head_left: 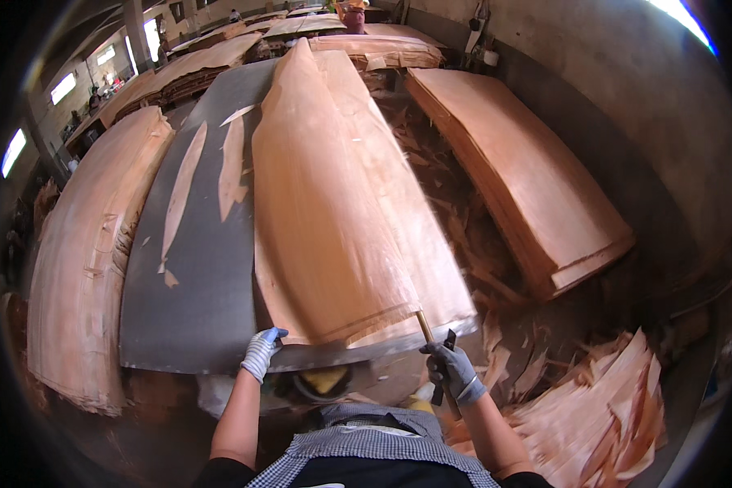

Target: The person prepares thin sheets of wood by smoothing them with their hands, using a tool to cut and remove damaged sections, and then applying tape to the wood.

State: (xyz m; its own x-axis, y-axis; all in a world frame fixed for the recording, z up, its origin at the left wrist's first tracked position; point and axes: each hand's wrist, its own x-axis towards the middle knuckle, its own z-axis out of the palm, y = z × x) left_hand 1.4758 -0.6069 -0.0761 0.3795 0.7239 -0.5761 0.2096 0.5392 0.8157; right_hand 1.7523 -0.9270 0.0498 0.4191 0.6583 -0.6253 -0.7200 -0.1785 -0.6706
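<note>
My left hand (260,355), in a striped white-and-blue glove, is closed at the near left corner of a large thin wood veneer sheet (333,211). This sheet lies over another pale veneer sheet (419,244) on a dark grey tabletop (191,297). The upper sheet's left edge looks slightly raised. In its grey glove, my right hand (455,371) grips a thin wooden stick (425,327), whose far tip meets the sheet's near edge. A dark, flat piece also shows at the right hand; its kind is unclear.
Narrow veneer strips (185,191) lie on the tabletop's left half. Veneer stacks stand at left (89,252) and right (537,171). A heap of torn veneer scraps (590,411) is at my lower right. Further stacks and a person (352,15) are at the back.
</note>
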